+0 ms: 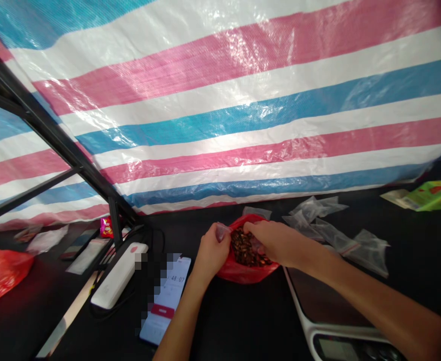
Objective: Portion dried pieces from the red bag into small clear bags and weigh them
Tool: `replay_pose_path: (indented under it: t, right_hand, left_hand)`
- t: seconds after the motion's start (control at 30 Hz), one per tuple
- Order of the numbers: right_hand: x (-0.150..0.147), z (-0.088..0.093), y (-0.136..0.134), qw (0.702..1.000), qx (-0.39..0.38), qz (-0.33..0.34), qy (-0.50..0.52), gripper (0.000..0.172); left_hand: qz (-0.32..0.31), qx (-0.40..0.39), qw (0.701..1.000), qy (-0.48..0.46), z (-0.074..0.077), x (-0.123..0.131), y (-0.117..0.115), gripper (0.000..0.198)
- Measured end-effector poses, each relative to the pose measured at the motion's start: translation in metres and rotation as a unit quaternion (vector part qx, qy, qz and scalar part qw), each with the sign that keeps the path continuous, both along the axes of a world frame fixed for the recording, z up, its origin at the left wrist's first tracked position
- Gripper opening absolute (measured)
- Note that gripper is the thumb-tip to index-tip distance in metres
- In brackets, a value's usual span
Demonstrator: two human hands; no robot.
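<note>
A red plastic bag (239, 273) full of dark brown seeds (245, 250) lies open on the black table. My left hand (212, 253) is closed on a small clear plastic pouch (221, 231) at the bag's left rim. My right hand (271, 240) reaches over the seeds from the right, fingers bent down into the pile and pinched together; what they hold is hidden.
A digital scale (329, 311) sits under my right forearm. Several empty clear pouches (340, 238) lie to the right, a green packet (431, 195) beyond. A phone (165, 301) and a white power strip (117, 276) lie left. Another red bag (0, 273) is far left. A striped tarp (243, 100) hangs behind.
</note>
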State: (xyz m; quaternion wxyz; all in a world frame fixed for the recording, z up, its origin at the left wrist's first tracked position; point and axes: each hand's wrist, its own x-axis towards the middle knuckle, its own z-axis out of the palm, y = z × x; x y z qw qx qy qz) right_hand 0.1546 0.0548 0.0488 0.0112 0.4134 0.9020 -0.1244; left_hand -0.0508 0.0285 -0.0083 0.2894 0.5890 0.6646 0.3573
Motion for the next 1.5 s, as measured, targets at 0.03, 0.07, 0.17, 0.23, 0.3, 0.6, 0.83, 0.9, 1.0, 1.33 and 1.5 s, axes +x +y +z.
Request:
replay_pose_path:
  t: [0.03, 0.07, 0.17, 0.23, 0.3, 0.6, 0.83, 0.9, 1.0, 1.33, 1.5]
  right_hand:
    - [0.001, 0.001, -0.001, 1.000, 0.000, 0.004, -0.004, 0.037]
    - [0.001, 0.002, -0.002, 1.000, 0.003, 0.007, -0.008, 0.038]
    - [-0.002, 0.002, -0.004, 1.000, 0.009, 0.015, -0.006, 0.043]
    - [-0.003, 0.000, -0.004, 1.000, 0.010, 0.021, 0.008, 0.045]
    - [-0.003, -0.001, -0.002, 0.999, -0.002, 0.033, 0.029, 0.043]
    - [-0.004, -0.007, 0.003, 0.998, -0.022, 0.039, 0.047, 0.040]
    - [-0.007, -0.016, 0.005, 0.996, -0.003, 0.044, 0.075, 0.055]
    - [-0.007, -0.015, 0.005, 0.997, 0.000, 0.036, 0.075, 0.053]
    - [-0.010, -0.009, 0.003, 0.999, 0.002, 0.018, 0.043, 0.047]
    - [-0.015, -0.011, 0.001, 0.997, 0.013, -0.003, 0.073, 0.070]
    - [-0.017, -0.016, 0.002, 0.996, 0.013, -0.009, 0.085, 0.078]
  left_hand:
    - [0.001, 0.003, 1.000, 0.000, 0.000, 0.000, 0.000, 0.008]
    - [0.001, 0.006, 1.000, 0.000, 0.000, 0.001, 0.000, 0.008]
    - [-0.001, 0.013, 1.000, -0.011, -0.002, 0.002, 0.000, 0.007]
    - [-0.002, 0.012, 0.999, -0.030, -0.004, 0.001, 0.002, 0.006]
    - [0.001, 0.012, 0.999, -0.051, -0.007, 0.000, 0.004, 0.008]
    - [-0.014, -0.009, 0.989, -0.148, -0.009, 0.002, 0.005, 0.010]
    - [-0.011, -0.045, 0.971, -0.235, -0.005, 0.005, 0.004, 0.015]
    - [-0.010, -0.052, 0.966, -0.253, -0.006, 0.003, 0.005, 0.018]
    - [-0.009, -0.059, 0.955, -0.291, -0.006, 0.000, 0.006, 0.025]
    - [-0.002, -0.054, 0.945, -0.322, 0.004, 0.004, 0.002, 0.024]
    - [0.005, -0.048, 0.943, -0.329, 0.004, 0.003, 0.002, 0.023]
